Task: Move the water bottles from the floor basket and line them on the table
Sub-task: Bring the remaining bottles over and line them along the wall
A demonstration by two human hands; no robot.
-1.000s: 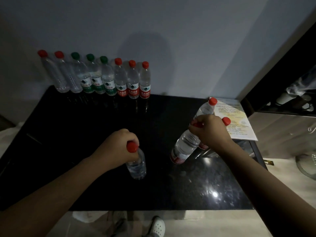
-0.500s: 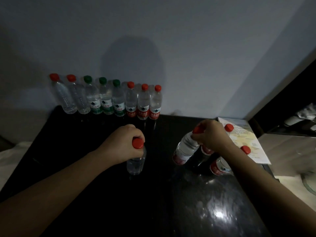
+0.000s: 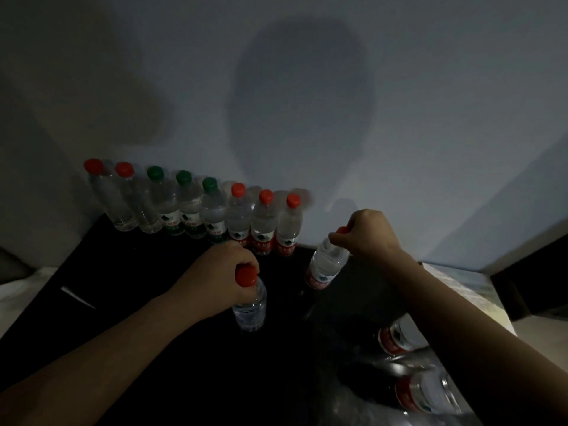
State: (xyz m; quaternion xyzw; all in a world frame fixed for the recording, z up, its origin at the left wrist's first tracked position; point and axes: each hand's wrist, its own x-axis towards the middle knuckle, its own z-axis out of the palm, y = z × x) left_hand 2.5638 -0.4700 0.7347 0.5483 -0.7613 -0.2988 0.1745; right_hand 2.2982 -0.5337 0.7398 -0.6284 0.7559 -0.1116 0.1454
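Now we are mid-placement: our left grip (image 3: 221, 272) curls round a red-capped bottle (image 3: 250, 305), upright below it; our right grip (image 3: 365, 235) pinches a tilted bottle (image 3: 325, 269) by its cap. The row (image 3: 236, 219) stands just beyond both grips; next, we judge, both join its end nearest the right grip.

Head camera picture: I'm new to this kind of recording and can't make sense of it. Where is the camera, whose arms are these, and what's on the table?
There is no machine here: a person wears one wide-angle camera on the head, looking forward and down, so both arms are theirs. The black table stands against a wall. Along it stands a row of eight bottles: two red caps, three green, three red. The left hand grips a red-capped bottle by its top, upright. The right hand holds a second bottle by the neck, tilted. Under the right arm two more bottles show, partly hidden.
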